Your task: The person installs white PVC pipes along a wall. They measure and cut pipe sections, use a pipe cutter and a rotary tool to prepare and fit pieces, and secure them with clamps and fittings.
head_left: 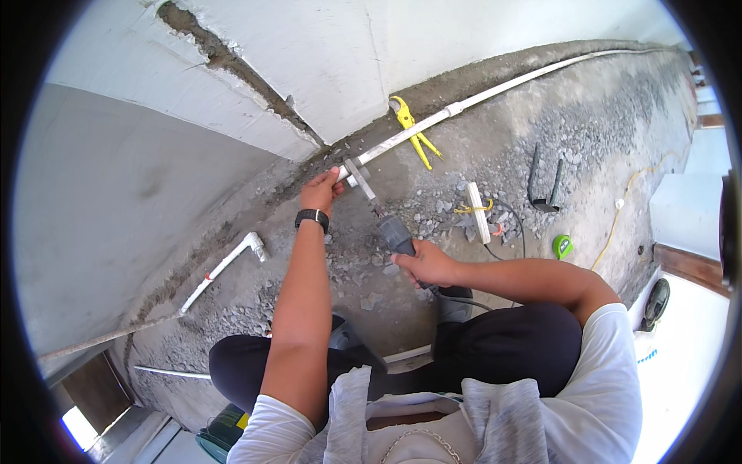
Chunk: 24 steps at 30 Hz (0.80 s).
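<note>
My right hand (427, 263) is wrapped around the grey handle of a corded pipe welding iron (396, 233). Its flat metal plate (362, 181) reaches up and left to the end of a long white plastic pipe (410, 133). On the plate's other side, my left hand (320, 190) pinches a short white pipe piece (343, 173), mostly covered by the fingers, against the plate. Just beyond, a yellow pipe cutter (416, 133) lies across the floor by the wall, its handles under or against the long pipe.
Rubble (440, 209) covers much of the floor. Right of the iron are a white block (478, 213), a black U-shaped bracket (544, 182), a green tape measure (562, 247) and a cable (522, 224). A white elbow pipe (224, 269) lies left; the wall has a chiselled groove (247, 77).
</note>
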Motion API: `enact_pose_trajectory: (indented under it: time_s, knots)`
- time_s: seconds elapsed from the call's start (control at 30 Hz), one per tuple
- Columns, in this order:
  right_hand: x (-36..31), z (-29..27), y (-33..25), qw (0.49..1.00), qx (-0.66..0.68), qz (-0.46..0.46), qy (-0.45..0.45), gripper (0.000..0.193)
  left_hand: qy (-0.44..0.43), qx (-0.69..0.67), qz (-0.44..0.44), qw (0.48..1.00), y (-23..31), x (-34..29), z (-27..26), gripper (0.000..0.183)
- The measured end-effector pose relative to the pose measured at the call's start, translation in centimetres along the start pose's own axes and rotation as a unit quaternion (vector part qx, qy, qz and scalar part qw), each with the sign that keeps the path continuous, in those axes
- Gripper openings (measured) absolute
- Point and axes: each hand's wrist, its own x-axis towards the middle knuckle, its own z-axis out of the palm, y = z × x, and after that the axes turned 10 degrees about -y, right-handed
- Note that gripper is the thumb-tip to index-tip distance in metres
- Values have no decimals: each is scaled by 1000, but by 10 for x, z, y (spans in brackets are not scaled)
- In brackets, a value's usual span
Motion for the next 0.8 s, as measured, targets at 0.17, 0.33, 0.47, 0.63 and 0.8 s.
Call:
enact_pose_trajectory:
  time_s: [0.17, 0.33, 0.47, 0.63, 0.8]
  knots:
    - [-2, 6, 0, 998, -47, -5, 38, 30, -12, -18, -3, 1000, -5, 2, -2, 31]
    - [1, 3, -2, 1000, 25, 3, 15, 32, -29, -14, -15, 999, -1, 6, -7, 31]
    - [-1, 2, 1, 999, -38, -7, 18, 32, -25, -16, -11, 999, -2, 4, -8, 32]
    - [1, 1, 1, 1000, 12, -1, 3, 33, -38, -46, -29, 998, 1, 4, -9, 30]
    - [0, 1, 0, 999, -50, 7, 9, 33, -36, -16, -35, 999, 2, 4, -13, 31]
